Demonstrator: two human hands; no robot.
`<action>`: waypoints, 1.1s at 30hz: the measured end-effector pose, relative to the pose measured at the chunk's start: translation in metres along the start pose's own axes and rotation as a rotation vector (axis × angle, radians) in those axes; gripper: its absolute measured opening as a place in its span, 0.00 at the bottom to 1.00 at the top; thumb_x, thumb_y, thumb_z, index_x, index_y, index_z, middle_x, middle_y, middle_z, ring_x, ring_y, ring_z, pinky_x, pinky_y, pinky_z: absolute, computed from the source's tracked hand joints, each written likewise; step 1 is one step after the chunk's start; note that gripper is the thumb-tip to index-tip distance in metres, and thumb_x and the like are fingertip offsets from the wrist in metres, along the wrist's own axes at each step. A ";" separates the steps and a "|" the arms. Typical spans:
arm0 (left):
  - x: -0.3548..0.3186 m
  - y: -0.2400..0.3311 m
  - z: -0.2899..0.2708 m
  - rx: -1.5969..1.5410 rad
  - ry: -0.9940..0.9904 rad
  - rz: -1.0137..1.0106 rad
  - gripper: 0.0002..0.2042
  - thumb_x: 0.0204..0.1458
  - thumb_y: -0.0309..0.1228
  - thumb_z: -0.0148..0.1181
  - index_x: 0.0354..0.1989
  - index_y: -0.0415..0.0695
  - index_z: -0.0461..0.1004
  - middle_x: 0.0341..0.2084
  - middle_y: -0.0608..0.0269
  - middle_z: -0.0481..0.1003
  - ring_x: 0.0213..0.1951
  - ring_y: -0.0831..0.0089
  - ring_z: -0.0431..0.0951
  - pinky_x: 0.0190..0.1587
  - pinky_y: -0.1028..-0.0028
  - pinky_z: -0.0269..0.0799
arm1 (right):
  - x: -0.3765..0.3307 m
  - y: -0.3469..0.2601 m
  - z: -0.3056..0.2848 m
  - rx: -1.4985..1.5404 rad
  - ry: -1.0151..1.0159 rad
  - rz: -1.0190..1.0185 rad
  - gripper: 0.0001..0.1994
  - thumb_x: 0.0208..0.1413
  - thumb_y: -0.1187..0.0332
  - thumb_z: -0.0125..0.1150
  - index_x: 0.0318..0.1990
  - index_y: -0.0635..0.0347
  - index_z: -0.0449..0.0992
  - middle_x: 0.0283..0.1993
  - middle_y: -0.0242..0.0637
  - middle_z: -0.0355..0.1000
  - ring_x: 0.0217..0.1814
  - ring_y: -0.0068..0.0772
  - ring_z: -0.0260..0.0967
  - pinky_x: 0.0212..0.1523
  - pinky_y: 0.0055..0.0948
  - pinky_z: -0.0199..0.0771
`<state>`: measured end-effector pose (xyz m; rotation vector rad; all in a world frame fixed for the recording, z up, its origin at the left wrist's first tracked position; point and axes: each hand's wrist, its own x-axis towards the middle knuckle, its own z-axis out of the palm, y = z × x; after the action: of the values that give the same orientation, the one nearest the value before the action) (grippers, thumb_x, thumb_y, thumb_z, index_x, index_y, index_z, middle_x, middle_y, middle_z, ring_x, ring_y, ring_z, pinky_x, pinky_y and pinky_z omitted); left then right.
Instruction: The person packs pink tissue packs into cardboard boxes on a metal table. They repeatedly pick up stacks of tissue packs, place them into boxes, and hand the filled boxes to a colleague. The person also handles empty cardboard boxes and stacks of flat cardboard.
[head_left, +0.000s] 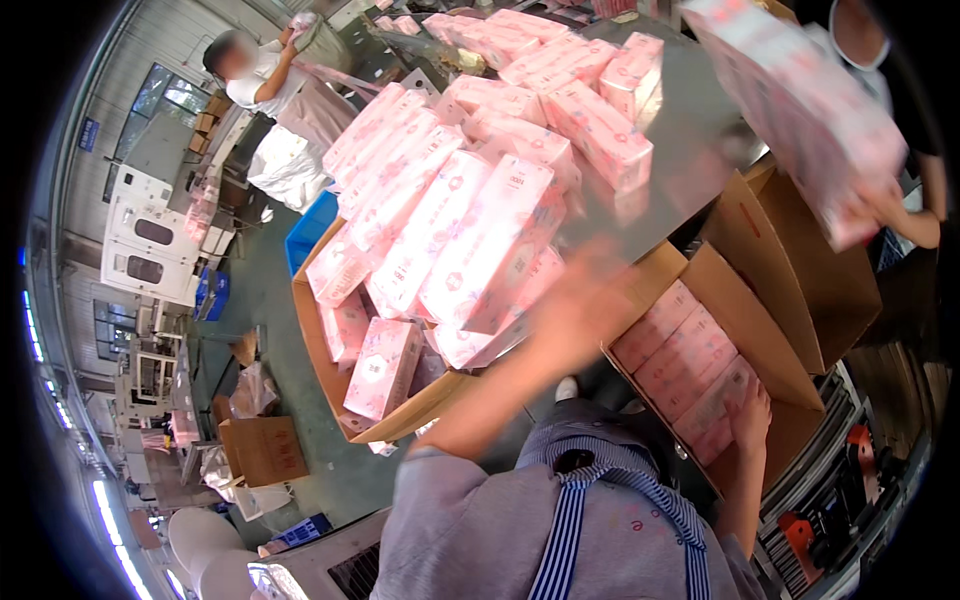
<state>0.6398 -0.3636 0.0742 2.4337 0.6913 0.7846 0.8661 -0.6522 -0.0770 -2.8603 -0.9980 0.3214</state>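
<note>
I see left hand (590, 300), blurred, just right of pink-white, plastic-wrapped oblong pack (490, 240); pack's long axis runs near-left to far-right. Left fingers: cannot tell. Right hand (750, 415) farther off, fingers slightly apart, against packed pink bundle (714, 402) inside brown cardboard box (765, 345).

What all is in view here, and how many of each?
Packs: many, pink and white, on the table and in boxes
Table: one, grey, top centre
Boxes: several, brown, centre, right and lower left
Containers: at least two, blue, left side
Machine: at least one, white, left
Co-workers: two, one white-topped, upper left and upper right
Shirt: one, grey, bottom centre
Straps: two, blue striped, over shirt
Left hand: one, bare, blurred, near the table edge
Right hand: one, bare, on packs in the right box
</note>
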 end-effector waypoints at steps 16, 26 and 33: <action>0.061 -0.251 -0.198 -0.260 -0.232 -0.930 0.36 0.52 0.47 0.60 0.64 0.39 0.56 0.50 0.55 0.69 0.52 0.70 0.68 0.56 0.72 0.61 | 0.055 -0.385 -0.032 1.632 -0.612 -0.459 0.53 0.48 0.61 0.67 0.67 0.70 0.27 0.64 0.56 0.51 0.62 0.44 0.59 0.59 0.35 0.63; 0.067 -0.199 -0.147 -0.928 -0.300 -0.404 0.31 0.55 0.50 0.55 0.57 0.36 0.62 0.50 0.54 0.70 0.49 0.67 0.73 0.48 0.68 0.72 | 0.034 -0.236 -0.146 1.147 -0.116 -0.510 0.42 0.38 0.59 0.74 0.58 0.66 0.54 0.56 0.49 0.66 0.58 0.46 0.65 0.58 0.39 0.64; -0.015 -0.046 0.121 -0.955 -0.736 -0.591 0.27 0.57 0.45 0.52 0.60 0.40 0.61 0.50 0.56 0.70 0.51 0.68 0.70 0.53 0.69 0.68 | -0.066 -0.012 -0.096 1.498 -0.163 0.051 0.27 0.48 0.60 0.69 0.51 0.70 0.70 0.45 0.44 0.74 0.48 0.36 0.73 0.50 0.33 0.72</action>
<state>0.6914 -0.3733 -0.0448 1.3515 0.5065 -0.0741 0.8304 -0.6855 0.0293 -1.4812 -0.3387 0.8420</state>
